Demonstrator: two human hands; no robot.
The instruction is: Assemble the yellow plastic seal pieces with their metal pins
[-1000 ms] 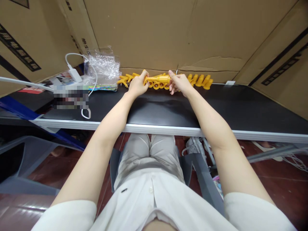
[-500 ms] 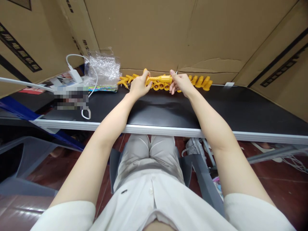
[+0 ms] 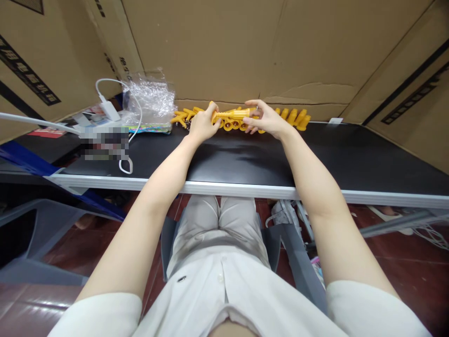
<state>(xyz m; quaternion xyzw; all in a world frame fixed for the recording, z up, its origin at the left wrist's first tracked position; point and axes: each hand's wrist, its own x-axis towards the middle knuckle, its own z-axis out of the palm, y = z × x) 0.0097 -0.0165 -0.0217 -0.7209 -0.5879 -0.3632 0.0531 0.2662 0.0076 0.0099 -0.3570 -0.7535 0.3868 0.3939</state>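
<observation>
My left hand [image 3: 203, 122] is closed around the left end of a yellow plastic piece with a ribbed shaft and a wider right end [image 3: 238, 113]. That piece lies level, above the far part of the black table. Around its right end is my right hand [image 3: 264, 119], fingers curved and spread apart; whether a fingertip touches it I cannot tell. Behind and below lie several yellow cup-shaped parts [image 3: 228, 126] with round openings. Branched yellow parts [image 3: 180, 119] are left of my left hand, and yellow rounded parts [image 3: 293, 117] stand in a row to the right.
Clear plastic wrap [image 3: 149, 100] sits at the back left, over colourful packets [image 3: 154, 129]. A white charger [image 3: 110, 110] with its cable is beside it. Cardboard [image 3: 224, 51] walls the table's back and sides. A small white tag [image 3: 336, 121] lies at the back right.
My right hand has drawn slightly right, and its fingers have opened from a pinch at the yellow piece's right end. The left hand keeps its hold in the same place.
</observation>
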